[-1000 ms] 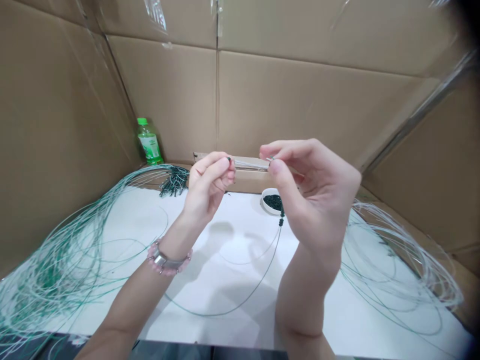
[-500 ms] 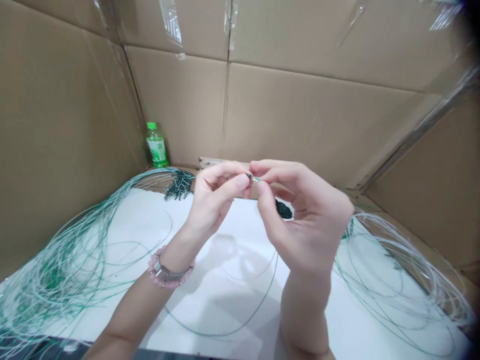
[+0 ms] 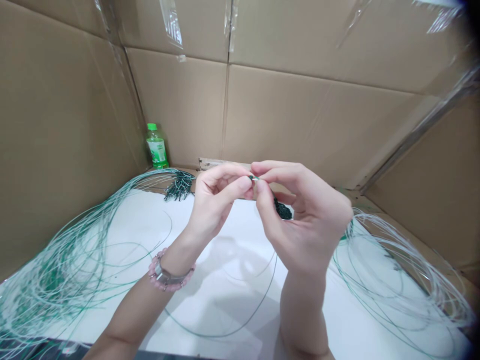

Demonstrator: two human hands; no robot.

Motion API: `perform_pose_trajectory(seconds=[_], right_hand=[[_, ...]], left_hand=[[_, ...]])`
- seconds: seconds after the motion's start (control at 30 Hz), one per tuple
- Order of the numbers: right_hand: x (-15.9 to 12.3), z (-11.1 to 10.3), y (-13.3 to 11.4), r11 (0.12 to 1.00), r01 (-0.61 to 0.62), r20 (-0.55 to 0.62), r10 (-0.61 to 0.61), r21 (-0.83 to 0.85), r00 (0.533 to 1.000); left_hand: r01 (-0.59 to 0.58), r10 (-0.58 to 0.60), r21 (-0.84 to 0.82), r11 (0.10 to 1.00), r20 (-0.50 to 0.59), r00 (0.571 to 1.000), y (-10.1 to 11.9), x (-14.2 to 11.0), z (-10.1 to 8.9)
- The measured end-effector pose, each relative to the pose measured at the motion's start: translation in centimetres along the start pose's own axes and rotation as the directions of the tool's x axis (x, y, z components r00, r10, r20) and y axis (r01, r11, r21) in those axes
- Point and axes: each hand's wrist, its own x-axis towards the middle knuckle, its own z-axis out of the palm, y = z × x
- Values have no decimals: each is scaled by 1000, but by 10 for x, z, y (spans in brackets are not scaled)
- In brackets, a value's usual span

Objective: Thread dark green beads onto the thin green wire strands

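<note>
Dark green bead (image 3: 251, 177): one, small, raised above the white desk (image 3: 221, 310), pinched between thumb and forefinger of the left hand (image 3: 221, 192). Cord end (image 3: 256, 178): pale green and white, in the thumb-and-finger grip of the right hand (image 3: 300, 210), at the bead; whether threaded, cannot tell. Dark green beads (image 3: 284, 210): a heap, partly hidden behind the right hand. Bracelet (image 3: 170, 275): pink beads, on the left wrist. Bottle (image 3: 157, 150): green cap, upright, far left corner. Cords (image 3: 63, 255): green and white, loose bundle, left side.
</note>
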Motion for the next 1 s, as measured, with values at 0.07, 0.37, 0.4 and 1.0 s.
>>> perform_pose_trajectory(seconds=[0.07, 0.37, 0.4, 1.0], right_hand=[[0, 1, 0, 1000, 9, -20, -9, -11, 1000], [-1, 2, -1, 998, 62, -58, -63, -25, 996], [-1, 3, -1, 998, 62, -65, -63, -20, 996], [1, -3, -1, 994, -44, 15, 42, 96, 999]], left_hand=[[-27, 27, 8, 1000, -4, 1000, 0, -1, 1], [-113, 112, 83, 990, 18, 994, -2, -3, 1], [-118, 116, 86, 989, 21, 993, -2, -3, 2], [-289, 288, 361, 887, 58, 956, 6, -3, -4]])
